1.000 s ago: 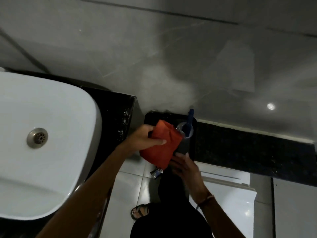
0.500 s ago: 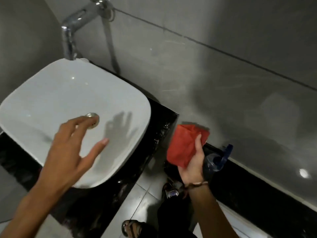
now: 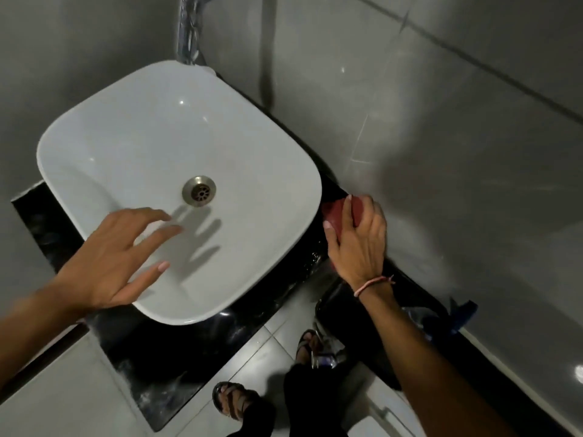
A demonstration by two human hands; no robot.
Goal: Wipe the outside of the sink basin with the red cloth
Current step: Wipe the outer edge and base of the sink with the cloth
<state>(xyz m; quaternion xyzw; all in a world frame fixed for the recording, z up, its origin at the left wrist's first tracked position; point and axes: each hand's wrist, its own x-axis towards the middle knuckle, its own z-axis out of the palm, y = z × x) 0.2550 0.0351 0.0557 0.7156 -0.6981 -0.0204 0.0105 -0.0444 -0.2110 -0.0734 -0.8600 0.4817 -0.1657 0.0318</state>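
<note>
The red cloth is bunched into a soft wad and is pressed into the dark gap at the right outer side of the sink basin, between the basin wall and the grey tiled wall. It is gripped by the right hand, whose fingers are curled tightly around the fabric, so that only a small matte patch of red is seen above the knuckles. A thin pink cord bracelet is worn at that wrist.

The basin is seen as a glossy white ceramic bowl, a rounded square in outline, with smooth thin walls and a round brushed-metal drain at its middle. No brand, label or writing can be read anywhere.

The left hand is held above the near left rim of the basin, palm down, with its fingers spread apart and nothing held; its shadow is cast on the white ceramic.

The basin is carried by a black polished stone tabletop with pale flecks. A blurred chrome tap is seen at the top edge. Below, pale glossy floor tiles and a sandalled foot are visible, and a blurred blue object lies near the wall at the right.
</note>
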